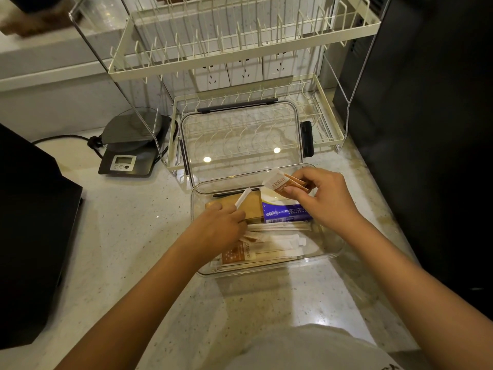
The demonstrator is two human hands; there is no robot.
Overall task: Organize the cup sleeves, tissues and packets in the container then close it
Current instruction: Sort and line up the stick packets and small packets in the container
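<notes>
A clear plastic container (329, 253) stands open on the counter in front of me. Its clear lid (240, 134) leans upright behind it against the lower rack. Inside lie brown cup sleeves (252, 206) at the back left, a blue and white tissue pack (286, 212) beside them, and several white and brown packets (269, 245) along the front. My left hand (220, 227) reaches into the container's left side and pinches a thin white packet (243, 198). My right hand (324, 200) hovers over the back right corner, holding a small bunch of brown and white packets (282, 184).
A cream wire dish rack (240, 46) with two tiers stands behind the container. A digital kitchen scale (128, 153) with a black cable sits at the left. A black appliance (426, 129) fills the right side, and another black box (29, 236) is at the left edge.
</notes>
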